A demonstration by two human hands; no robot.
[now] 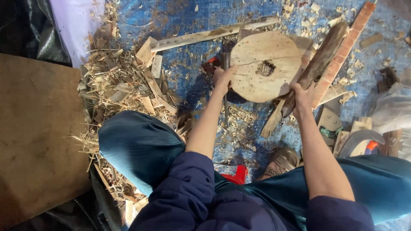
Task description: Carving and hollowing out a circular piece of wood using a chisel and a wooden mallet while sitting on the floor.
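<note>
The round, pale wooden disc [265, 66] with a rough hole near its middle lies on the blue tarpaulin [188, 81] in front of the seated person, just beyond the knees. The left hand [222, 79] is at the disc's left edge — fingers curled and closed round the handle of a dark metal tool [225, 85] that stands against the rim and runs down toward the lap. The right hand [302, 96] is at the disc's lower right edge, fingers wrapped shut round the lower end of a long, dark, weathered piece of wood [319, 64] that slants up and to the right, touching the disc's right side.

A long reddish-brown wooden strip [342, 51] lies just beside that piece, parallel to it. A pale wooden slat [209, 35] lies above the disc, tilted slightly. To the left, a heap of straw-coloured wood shavings and offcuts [120, 85] spreads over the tarpaulin — more chips are scattered under the disc. A brown sandal [280, 161] shows between the blue-trousered legs, and a flat brown board [38, 137] fills the left side.
</note>
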